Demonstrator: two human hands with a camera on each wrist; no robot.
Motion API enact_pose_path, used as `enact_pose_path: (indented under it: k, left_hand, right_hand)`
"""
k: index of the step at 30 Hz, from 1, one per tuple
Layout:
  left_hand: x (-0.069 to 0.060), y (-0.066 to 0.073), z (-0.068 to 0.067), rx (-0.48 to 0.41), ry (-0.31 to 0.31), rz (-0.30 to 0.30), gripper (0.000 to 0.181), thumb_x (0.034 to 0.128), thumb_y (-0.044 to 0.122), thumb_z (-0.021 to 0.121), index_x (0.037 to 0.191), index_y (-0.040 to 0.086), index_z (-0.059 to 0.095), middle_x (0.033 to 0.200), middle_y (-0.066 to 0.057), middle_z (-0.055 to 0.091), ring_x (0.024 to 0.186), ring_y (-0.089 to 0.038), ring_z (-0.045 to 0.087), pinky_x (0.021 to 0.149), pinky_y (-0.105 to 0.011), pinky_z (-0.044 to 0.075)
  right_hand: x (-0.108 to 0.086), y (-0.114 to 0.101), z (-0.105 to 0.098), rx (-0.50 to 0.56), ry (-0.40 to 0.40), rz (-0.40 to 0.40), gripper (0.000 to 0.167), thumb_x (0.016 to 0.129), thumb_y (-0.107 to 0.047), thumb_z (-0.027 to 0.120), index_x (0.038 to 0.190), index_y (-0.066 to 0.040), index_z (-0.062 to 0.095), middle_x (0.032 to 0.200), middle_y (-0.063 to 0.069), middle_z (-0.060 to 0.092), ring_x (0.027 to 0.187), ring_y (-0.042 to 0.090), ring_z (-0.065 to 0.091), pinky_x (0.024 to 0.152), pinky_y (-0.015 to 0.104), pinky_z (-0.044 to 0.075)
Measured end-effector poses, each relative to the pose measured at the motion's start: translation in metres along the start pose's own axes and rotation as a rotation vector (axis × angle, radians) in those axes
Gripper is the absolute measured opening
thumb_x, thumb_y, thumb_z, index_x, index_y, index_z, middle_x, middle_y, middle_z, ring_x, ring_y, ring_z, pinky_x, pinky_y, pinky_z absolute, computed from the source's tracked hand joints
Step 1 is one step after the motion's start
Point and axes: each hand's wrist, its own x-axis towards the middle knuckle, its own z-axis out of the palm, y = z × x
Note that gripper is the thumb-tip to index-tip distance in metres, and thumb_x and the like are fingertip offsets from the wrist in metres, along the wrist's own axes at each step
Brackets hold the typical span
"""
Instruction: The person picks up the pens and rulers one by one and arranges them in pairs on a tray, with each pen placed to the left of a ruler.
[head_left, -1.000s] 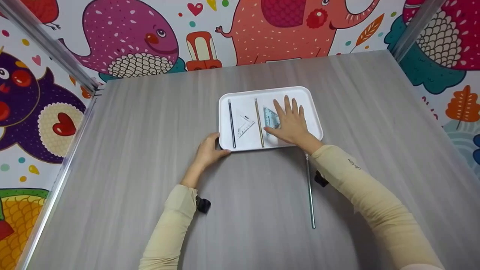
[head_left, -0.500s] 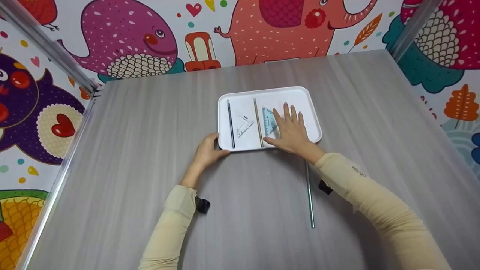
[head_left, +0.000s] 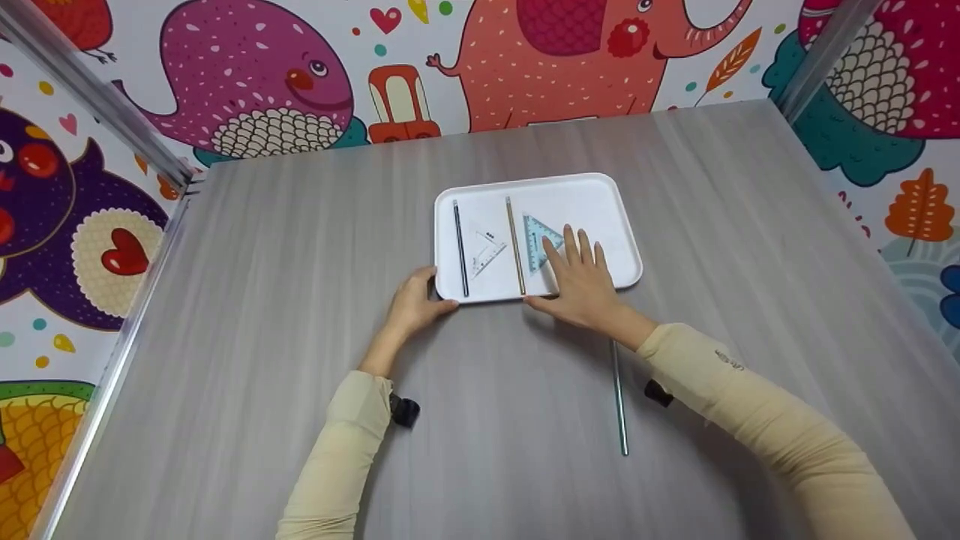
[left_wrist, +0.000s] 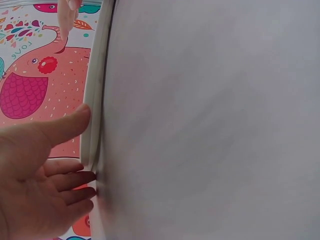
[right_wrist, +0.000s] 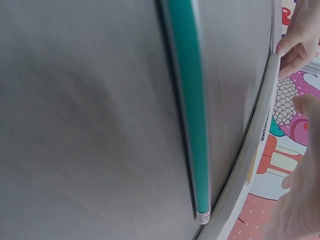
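Note:
A white tray lies on the table in the head view. My left hand holds its near left corner, thumb at the front rim and fingers along the side; the left wrist view shows that thumb against the rim. In the tray, left to right, lie a dark pencil, a small clear set square, a gold pencil and a light-blue set square. My right hand, fingers spread, is over the near rim, partly covering the blue set square. Whether it touches cannot be told.
A green pencil lies on the grey table in front of the tray; its far end is hidden under the right wrist in the head view. The right wrist view shows its white-tipped end beside the tray. Cartoon-printed walls stand around the table.
My right hand has drawn back toward the near rim, uncovering more of the blue set square and tray. The left hand stays at the corner.

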Motion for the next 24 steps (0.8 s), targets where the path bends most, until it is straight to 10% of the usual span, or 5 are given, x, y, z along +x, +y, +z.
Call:
enact_pose_path:
  k: [24]
  left_hand:
    - [0.000,-0.001,0.001,-0.011,-0.001,0.003,0.058,0.0725,0.010,0.074,0.121,-0.009,0.049,0.125,-0.025,0.050,0.118,-0.035,0.044,0.103,-0.040,0.032]
  right_hand:
    - [-0.024,-0.001,-0.010,-0.079,0.035,-0.052,0.096,0.075,-0.064,0.053,0.143,-0.004,0.021,0.145,0.030,0.014,0.132,0.045,0.014,0.105,0.059,0.014]
